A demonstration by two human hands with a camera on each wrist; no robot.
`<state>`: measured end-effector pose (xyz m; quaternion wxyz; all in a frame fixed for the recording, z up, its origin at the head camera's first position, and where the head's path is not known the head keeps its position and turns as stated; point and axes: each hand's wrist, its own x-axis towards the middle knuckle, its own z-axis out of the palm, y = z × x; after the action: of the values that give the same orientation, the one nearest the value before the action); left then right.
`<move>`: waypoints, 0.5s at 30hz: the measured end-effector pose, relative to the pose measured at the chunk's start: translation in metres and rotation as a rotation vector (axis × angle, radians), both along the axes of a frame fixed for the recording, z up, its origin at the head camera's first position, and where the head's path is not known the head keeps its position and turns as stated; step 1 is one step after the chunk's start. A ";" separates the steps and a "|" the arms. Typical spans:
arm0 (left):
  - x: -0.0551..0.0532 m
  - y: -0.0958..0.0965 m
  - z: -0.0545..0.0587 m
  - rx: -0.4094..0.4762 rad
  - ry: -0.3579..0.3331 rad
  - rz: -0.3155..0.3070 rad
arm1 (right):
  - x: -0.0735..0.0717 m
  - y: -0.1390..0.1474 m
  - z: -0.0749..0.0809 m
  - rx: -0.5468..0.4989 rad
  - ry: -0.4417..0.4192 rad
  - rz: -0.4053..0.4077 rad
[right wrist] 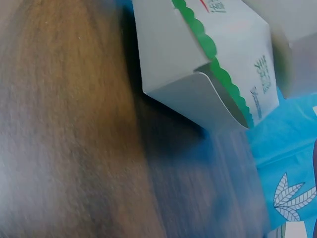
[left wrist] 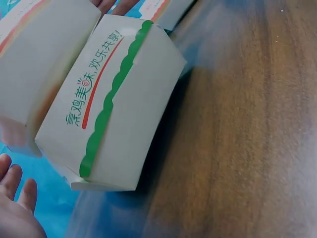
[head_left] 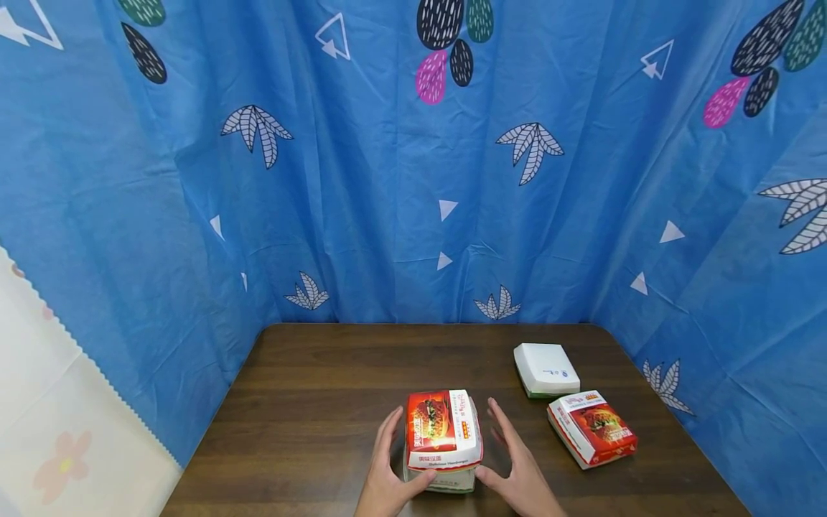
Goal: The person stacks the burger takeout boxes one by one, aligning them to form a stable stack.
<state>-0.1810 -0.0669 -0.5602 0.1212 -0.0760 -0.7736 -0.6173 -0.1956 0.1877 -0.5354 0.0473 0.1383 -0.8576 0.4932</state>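
A red-and-white hamburger box (head_left: pixel 434 424) with a burger picture sits on top of a white hamburger box (head_left: pixel 451 482) near the front of the table. The lower box (left wrist: pixel 133 114) has a green scalloped edge and printed lettering. My left hand (head_left: pixel 389 470) is at the stack's left side with fingers extended; its fingers (left wrist: pixel 12 181) appear apart from the boxes in the left wrist view. On the other side, my right hand (head_left: pixel 522 470) has its fingers spread, with a gap to the upper box. Whether either thumb touches the stack I cannot tell.
To the right on the wooden table (head_left: pixel 310 416) lie a white box (head_left: pixel 545 366) and, nearer, another red-and-white hamburger box (head_left: pixel 594 427). Blue patterned curtain (head_left: pixel 362 237) borders the table at the back and sides. A pale floral cloth (head_left: pixel 64 402) hangs at left.
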 end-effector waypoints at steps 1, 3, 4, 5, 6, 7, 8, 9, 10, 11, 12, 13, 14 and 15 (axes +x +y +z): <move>-0.001 0.001 0.001 0.003 -0.004 -0.005 | 0.000 0.002 0.000 0.001 0.017 -0.004; -0.002 0.002 0.003 0.015 -0.005 -0.019 | -0.001 0.005 0.000 0.001 0.038 -0.019; -0.003 0.003 0.004 0.021 -0.007 -0.028 | -0.001 0.006 0.001 -0.001 0.038 -0.033; -0.003 0.003 0.004 0.027 -0.004 -0.037 | -0.002 0.008 0.001 0.002 0.034 -0.052; -0.004 0.003 0.004 0.032 -0.005 -0.045 | -0.002 0.009 0.001 0.008 0.032 -0.073; -0.004 0.004 0.004 0.038 -0.006 -0.054 | -0.003 0.011 0.002 0.014 0.031 -0.094; -0.005 0.004 0.004 0.042 -0.005 -0.062 | -0.003 0.013 0.002 0.013 0.033 -0.117; -0.005 0.004 0.004 0.040 -0.006 -0.067 | -0.004 0.015 0.003 0.017 0.031 -0.141; -0.005 0.004 0.005 0.037 -0.007 -0.071 | -0.004 0.017 0.004 0.015 0.037 -0.159; -0.006 0.004 0.005 0.032 -0.006 -0.074 | -0.005 0.019 0.004 0.019 0.045 -0.176; -0.006 0.004 0.006 0.028 -0.008 -0.075 | -0.005 0.022 0.005 0.018 0.054 -0.188; -0.006 0.003 0.006 0.022 -0.005 -0.075 | -0.006 0.024 0.006 0.020 0.060 -0.202; -0.007 0.003 0.007 0.014 -0.002 -0.073 | -0.006 0.027 0.006 0.022 0.068 -0.218; -0.007 0.003 0.007 0.008 0.001 -0.071 | -0.007 0.030 0.007 0.029 0.066 -0.234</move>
<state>-0.1882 -0.0639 -0.5529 0.1000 -0.1033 -0.7679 -0.6242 -0.2024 0.2175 -0.5285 0.1309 0.0541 -0.8728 0.4672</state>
